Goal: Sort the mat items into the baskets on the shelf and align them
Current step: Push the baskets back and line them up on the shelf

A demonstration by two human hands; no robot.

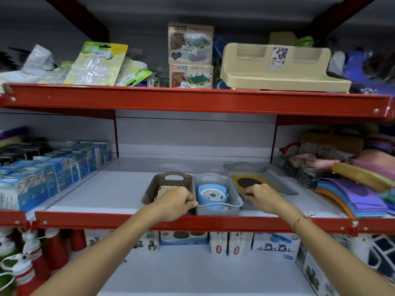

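Three baskets stand side by side near the front of the middle shelf. The brown basket [157, 184] on the left holds a beige mat item [164, 190]. The grey middle basket [232, 201] holds a rolled blue mat [211, 196] with a patterned label. The long grey right basket [275, 178] sits angled and holds a yellow card with a black oval mat [249, 182]. My left hand [177, 202] grips the rims where the brown and middle baskets meet. My right hand [261, 196] grips the near end of the right basket.
Blue boxes [53, 174] fill the shelf's left side. Stacked purple and orange mats [350, 195] and a wire basket [303, 174] crowd the right. The red shelf edge [192, 223] runs just below my hands. Boxes and a beige rack [277, 69] sit on the upper shelf.
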